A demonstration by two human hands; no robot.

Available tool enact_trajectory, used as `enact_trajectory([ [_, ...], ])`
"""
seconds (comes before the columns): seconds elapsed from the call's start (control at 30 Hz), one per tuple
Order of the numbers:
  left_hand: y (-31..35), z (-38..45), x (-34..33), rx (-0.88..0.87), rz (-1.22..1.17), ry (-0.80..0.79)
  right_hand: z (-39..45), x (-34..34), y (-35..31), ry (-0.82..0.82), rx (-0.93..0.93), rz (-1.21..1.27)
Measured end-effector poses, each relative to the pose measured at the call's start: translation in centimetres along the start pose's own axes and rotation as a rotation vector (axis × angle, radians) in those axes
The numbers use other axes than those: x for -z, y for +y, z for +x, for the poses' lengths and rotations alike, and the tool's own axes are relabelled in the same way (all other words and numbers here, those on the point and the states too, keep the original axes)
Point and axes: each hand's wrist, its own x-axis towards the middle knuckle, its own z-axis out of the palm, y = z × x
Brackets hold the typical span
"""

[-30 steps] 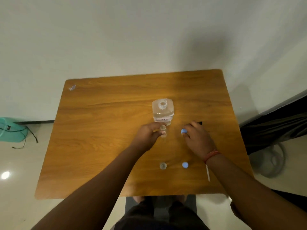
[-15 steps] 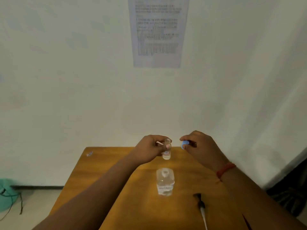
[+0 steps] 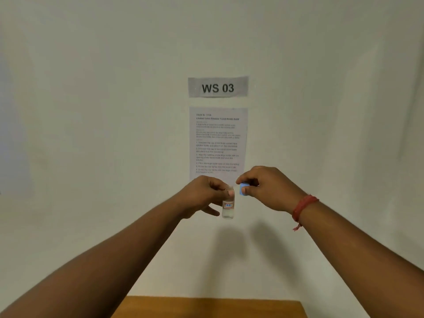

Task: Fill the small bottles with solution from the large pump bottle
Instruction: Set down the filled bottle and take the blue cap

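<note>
My left hand (image 3: 203, 193) pinches a small clear bottle (image 3: 228, 206) near its top and holds it upright in the air in front of the wall. The bottle carries a small red-and-white label and has clear liquid in it. Just to its right, my right hand (image 3: 266, 188) pinches a small blue cap (image 3: 243, 188) close to the bottle's mouth, a little apart from it. The large bottle and the other small bottle are out of view below the frame.
Only the far edge of the wooden table (image 3: 213, 306) shows at the bottom. On the white wall hang a "WS 03" sign (image 3: 218, 87) and a printed instruction sheet (image 3: 218, 143). A red thread band sits on my right wrist (image 3: 304, 206).
Both hands have risen from the table with the small bottle and the blue cap. The view has tilted up, so the large bottle and the tabletop have dropped out of sight.
</note>
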Motion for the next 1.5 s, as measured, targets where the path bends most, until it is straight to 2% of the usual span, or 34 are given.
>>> enact_trajectory([
  [0.23,6.0,1.6,3.4,-0.060,0.055,0.042,3.8,5.7,-2.9,0.055,0.050,-0.078],
  [0.53,9.3,2.3,4.2,-0.099,0.078,0.057,5.8,9.7,-4.8,0.085,0.066,-0.069],
  [0.83,8.6,2.7,3.0,-0.141,0.032,0.012,6.0,8.5,-5.4,0.064,0.130,-0.071],
  [1.3,7.3,2.7,2.1,-0.132,0.043,0.054,5.7,7.6,-5.5,-0.043,0.149,-0.176],
  [1.5,6.9,2.6,1.7,-0.136,0.040,0.065,5.8,7.1,-5.3,-0.037,0.157,-0.183],
])
